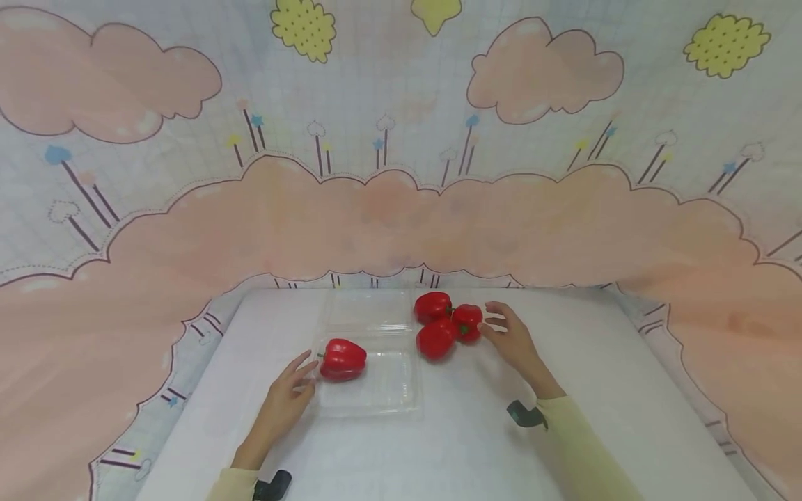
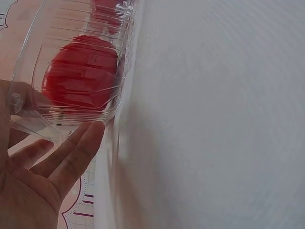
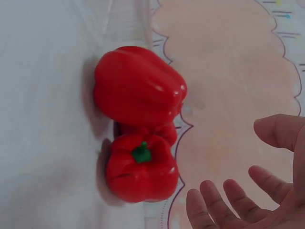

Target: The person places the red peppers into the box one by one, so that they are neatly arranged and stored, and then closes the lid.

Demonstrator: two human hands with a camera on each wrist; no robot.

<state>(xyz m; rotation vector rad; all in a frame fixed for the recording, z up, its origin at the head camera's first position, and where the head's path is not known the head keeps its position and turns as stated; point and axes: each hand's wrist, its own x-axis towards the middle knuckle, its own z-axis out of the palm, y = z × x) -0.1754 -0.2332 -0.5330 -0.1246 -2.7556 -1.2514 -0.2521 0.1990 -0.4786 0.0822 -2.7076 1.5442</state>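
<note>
A clear plastic clamshell container (image 1: 406,407) lies opened out on the white table, holding one red bell pepper (image 1: 343,360) in its near half. At the container's left edge is my left hand (image 1: 287,398), its fingers loosely extended against the side. The left wrist view shows fingertips by the clear wall, with the pepper (image 2: 81,71) visible through it. My right hand (image 1: 510,341) is spread beside a group of three red bell peppers, nearest the one with its green stem facing forward (image 1: 468,321). The right wrist view has that pepper (image 3: 141,174) apart from the fingers, nothing in the palm.
The other two peppers of the group, the back one (image 1: 432,307) and the front one (image 1: 436,339), sit right of the container. Its lid half (image 1: 370,306) lies flat toward the back. A patterned cloth (image 1: 401,223) rises behind the white table (image 1: 464,445).
</note>
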